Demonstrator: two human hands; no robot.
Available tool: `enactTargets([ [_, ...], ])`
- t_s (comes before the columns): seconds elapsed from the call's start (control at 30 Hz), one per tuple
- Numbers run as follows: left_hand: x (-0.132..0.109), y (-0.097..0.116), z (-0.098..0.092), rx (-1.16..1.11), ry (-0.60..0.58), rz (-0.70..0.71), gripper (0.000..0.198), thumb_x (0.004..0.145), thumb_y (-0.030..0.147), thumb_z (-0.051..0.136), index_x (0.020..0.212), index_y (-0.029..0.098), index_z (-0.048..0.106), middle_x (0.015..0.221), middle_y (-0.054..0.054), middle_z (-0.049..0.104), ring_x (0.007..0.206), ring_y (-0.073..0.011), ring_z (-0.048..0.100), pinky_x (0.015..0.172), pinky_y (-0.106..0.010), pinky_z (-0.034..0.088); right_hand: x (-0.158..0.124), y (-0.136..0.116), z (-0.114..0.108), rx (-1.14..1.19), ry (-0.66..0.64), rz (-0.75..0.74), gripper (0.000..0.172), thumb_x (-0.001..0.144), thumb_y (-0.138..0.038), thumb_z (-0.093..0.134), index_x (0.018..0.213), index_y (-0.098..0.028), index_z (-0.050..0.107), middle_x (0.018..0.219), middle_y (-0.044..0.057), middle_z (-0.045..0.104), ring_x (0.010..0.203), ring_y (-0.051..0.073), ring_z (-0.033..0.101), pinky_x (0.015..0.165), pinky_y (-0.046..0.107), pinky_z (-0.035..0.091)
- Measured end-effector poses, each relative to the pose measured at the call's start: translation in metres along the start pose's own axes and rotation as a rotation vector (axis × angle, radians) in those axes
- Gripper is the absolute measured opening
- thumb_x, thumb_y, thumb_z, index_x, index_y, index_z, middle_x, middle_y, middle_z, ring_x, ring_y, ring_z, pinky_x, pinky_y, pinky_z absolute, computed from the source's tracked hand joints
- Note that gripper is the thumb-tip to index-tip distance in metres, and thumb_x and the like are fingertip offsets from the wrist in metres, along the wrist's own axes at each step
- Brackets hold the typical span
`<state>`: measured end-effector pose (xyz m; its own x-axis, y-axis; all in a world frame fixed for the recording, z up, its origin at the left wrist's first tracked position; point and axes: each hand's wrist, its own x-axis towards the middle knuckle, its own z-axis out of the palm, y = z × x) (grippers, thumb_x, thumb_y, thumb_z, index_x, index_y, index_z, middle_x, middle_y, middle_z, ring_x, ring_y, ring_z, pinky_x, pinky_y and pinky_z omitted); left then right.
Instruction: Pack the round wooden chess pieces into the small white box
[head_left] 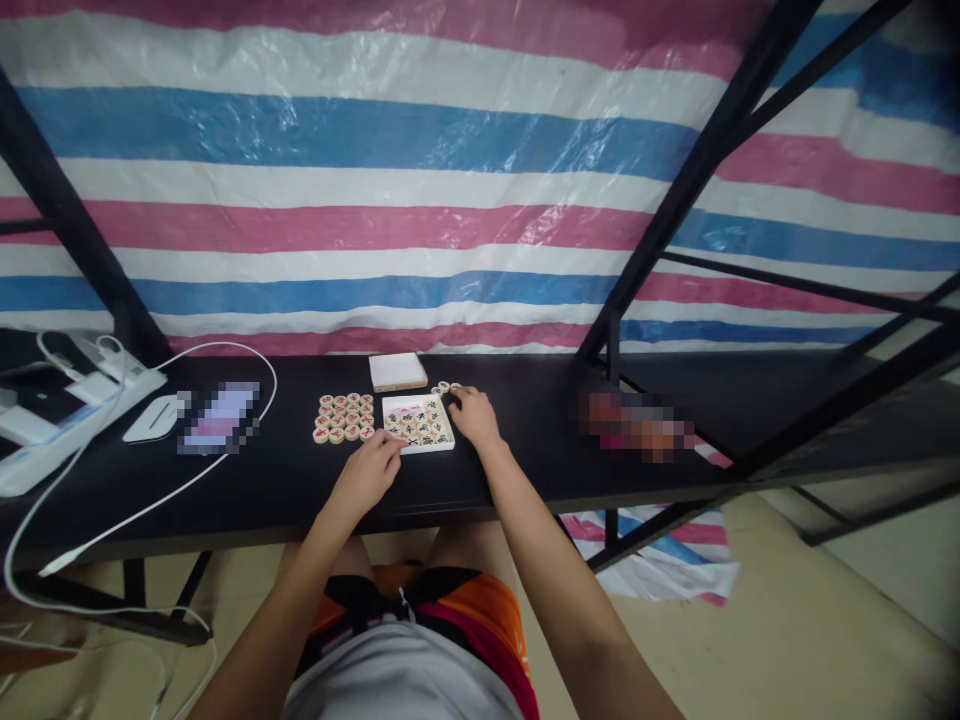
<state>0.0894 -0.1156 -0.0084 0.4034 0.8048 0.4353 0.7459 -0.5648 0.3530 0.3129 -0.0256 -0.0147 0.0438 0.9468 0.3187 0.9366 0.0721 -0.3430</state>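
Note:
An open white box (428, 448) lies on the black table, holding several round pieces with dark characters. Over its lower left corner rests my left hand (369, 470), fingers bent together; whether a piece is between them is too small to tell. My right hand (475, 414) is at the box's upper right, its curled fingertips on a round piece (455, 387) at the end of a short row of loose pieces (443, 386). Left of the box, red-marked pieces (340, 418) stand in a neat block of rows. A white box lid (397, 371) lies behind the open box.
On the left are a power strip (75, 425) with plugs, a white cable (161, 493), a white flat device (154, 418) and a blurred phone-like item (222, 417). A blurred reddish object (637, 426) lies right. Black frame posts (675, 215) and a striped sheet (390, 180) stand behind.

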Motion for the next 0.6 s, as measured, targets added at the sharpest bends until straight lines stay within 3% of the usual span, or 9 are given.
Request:
enactTargets([
  [0.13, 0.0003, 0.0002, -0.0001, 0.0, -0.005, -0.004, 0.028, 0.09, 0.016, 0.042, 0.105, 0.02, 0.065, 0.097, -0.005, 0.059, 0.089, -0.0158, 0.061, 0.081, -0.028, 0.05, 0.0, 0.0, 0.0001, 0.006, 0.034, 0.017, 0.036, 0.083, -0.02, 0.048, 0.117, -0.02, 0.06, 0.114, 0.011, 0.057, 0.101, 0.024, 0.053, 0.087, 0.033, 0.042],
  [0.3, 0.0005, -0.0014, 0.0014, -0.001, -0.01, -0.002, 0.027, 0.091, 0.017, 0.041, 0.105, 0.019, 0.064, 0.097, -0.005, 0.059, 0.09, -0.016, 0.061, 0.083, -0.028, 0.05, 0.0019, 0.0018, 0.0029, 0.005, 0.039, 0.009, 0.038, 0.083, -0.021, 0.048, 0.119, -0.02, 0.06, 0.125, 0.01, 0.053, 0.104, 0.025, 0.051, 0.088, 0.034, 0.042],
  [0.6, 0.0004, -0.0027, 0.0024, -0.02, -0.017, -0.009, 0.027, 0.09, 0.017, 0.042, 0.105, 0.02, 0.064, 0.098, -0.005, 0.059, 0.09, -0.0162, 0.061, 0.083, -0.029, 0.049, 0.0013, -0.0004, 0.0001, -0.031, 0.044, 0.037, 0.023, 0.084, -0.022, 0.05, 0.103, -0.02, 0.063, 0.112, 0.011, 0.056, 0.098, 0.024, 0.052, 0.08, 0.032, 0.042],
])
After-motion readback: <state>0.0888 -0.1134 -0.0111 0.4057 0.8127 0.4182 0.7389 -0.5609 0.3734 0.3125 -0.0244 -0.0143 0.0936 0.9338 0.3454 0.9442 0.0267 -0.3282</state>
